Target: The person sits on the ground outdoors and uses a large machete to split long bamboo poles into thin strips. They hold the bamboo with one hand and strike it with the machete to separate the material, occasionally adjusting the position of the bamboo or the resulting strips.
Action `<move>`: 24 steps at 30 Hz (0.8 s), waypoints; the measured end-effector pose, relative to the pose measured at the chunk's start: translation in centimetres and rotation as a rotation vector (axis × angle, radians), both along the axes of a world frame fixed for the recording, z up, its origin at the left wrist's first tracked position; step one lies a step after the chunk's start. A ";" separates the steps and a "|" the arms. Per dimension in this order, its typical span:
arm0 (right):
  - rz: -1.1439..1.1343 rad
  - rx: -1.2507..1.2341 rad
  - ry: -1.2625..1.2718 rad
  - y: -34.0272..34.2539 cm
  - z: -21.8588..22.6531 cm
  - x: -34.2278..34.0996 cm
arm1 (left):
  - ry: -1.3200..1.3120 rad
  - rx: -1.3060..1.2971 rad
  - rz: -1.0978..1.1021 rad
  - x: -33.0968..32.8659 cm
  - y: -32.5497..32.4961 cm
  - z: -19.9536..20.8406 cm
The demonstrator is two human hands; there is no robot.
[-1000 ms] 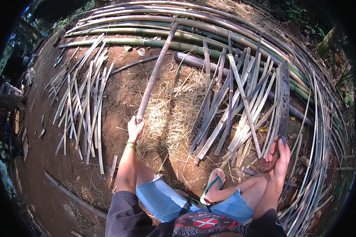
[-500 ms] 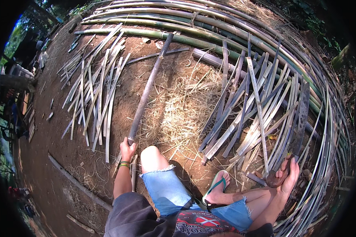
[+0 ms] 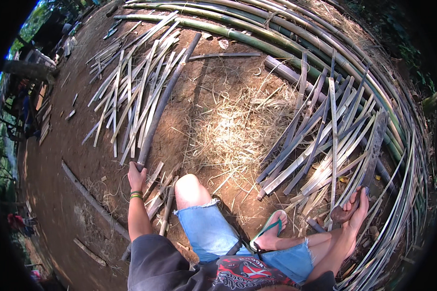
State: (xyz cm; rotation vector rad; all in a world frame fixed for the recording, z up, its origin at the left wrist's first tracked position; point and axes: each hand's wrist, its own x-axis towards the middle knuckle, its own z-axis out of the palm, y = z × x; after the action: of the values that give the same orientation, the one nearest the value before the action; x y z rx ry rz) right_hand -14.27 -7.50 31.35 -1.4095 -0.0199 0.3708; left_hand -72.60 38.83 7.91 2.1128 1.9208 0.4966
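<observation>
My left hand (image 3: 137, 178) is closed round the near end of a long, thin bamboo pole (image 3: 161, 104). The pole slants away and up to the right, lying across the edge of the left pile of split bamboo strips (image 3: 126, 92). At the right, my right hand (image 3: 357, 207) grips the brown wooden handle of a machete (image 3: 376, 140). Its broad dark blade points away from me, above the right pile of bamboo strips (image 3: 310, 150). Short bamboo pieces (image 3: 156, 206) lie on the ground between my left forearm and my knee.
Pale shavings (image 3: 233, 126) cover the ground in front of me. Long green bamboo poles (image 3: 223, 30) lie along the far side and curve round to the right. Thin long strips (image 3: 398, 233) run beside my right arm. A stick (image 3: 93, 199) lies at the left.
My left hand has moved left with the bamboo pole, which now lies over the left pile's edge and uncovers short pieces by my knee. The machete stays in my right hand.
</observation>
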 end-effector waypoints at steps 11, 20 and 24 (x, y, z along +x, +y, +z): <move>0.093 0.033 0.048 1.4 1.1 -0.1 | 0.025 -0.300 -0.733 26.3 0.1 0.8; -0.008 0.040 0.073 -1.0 4.2 -3.3 | -0.111 -0.314 -1.185 44.3 -23.1 -5.1; -0.113 0.024 0.055 -3.1 3.7 -4.5 | 0.124 -0.203 -1.071 46.6 -30.9 -5.4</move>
State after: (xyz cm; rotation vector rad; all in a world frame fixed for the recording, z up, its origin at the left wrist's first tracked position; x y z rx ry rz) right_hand -18.80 -10.61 35.09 -1.3700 0.0995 0.3139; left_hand -25.98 7.96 2.48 2.6274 0.5980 -0.0636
